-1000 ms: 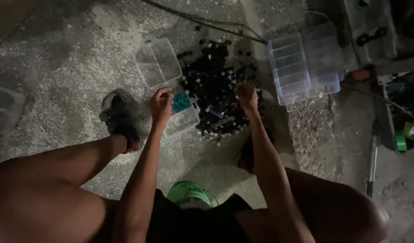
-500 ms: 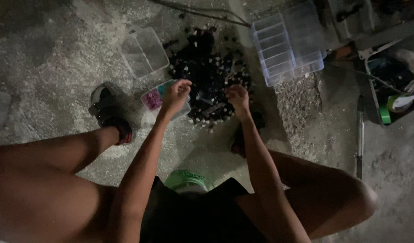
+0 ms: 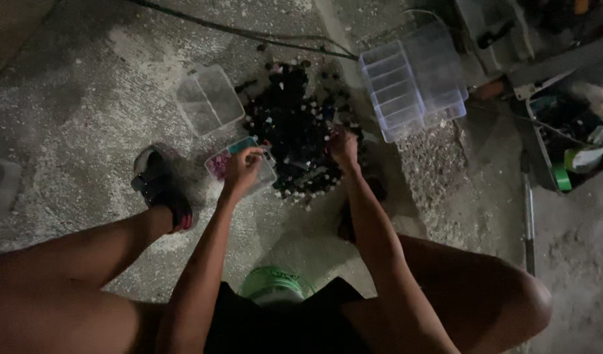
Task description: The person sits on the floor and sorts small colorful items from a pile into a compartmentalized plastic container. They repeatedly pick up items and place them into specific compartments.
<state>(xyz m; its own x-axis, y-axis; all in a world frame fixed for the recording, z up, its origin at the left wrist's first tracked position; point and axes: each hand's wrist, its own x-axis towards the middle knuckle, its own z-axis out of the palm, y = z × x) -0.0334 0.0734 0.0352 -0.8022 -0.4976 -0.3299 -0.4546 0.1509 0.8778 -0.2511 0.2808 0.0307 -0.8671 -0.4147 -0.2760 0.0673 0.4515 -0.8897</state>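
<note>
Floor (image 3: 85, 131): lying bare and gritty under both hands.
Pile (image 3: 295, 137): small dark pieces, spreading between and beyond the hands; probably light, hard, best pinched singly.
Box (image 3: 265, 176): sitting under the left hand.
Left hand (image 3: 242, 169): fingertips pinching together.
Right hand (image 3: 344, 145): curling over the pile; grip unclear.

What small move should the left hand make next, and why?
Probably lower the left hand a little and let go over the small clear box. Its fingers look pinched just above that box, which already holds pink and teal pieces, while the right hand rests on the dark pile of small parts.
</note>
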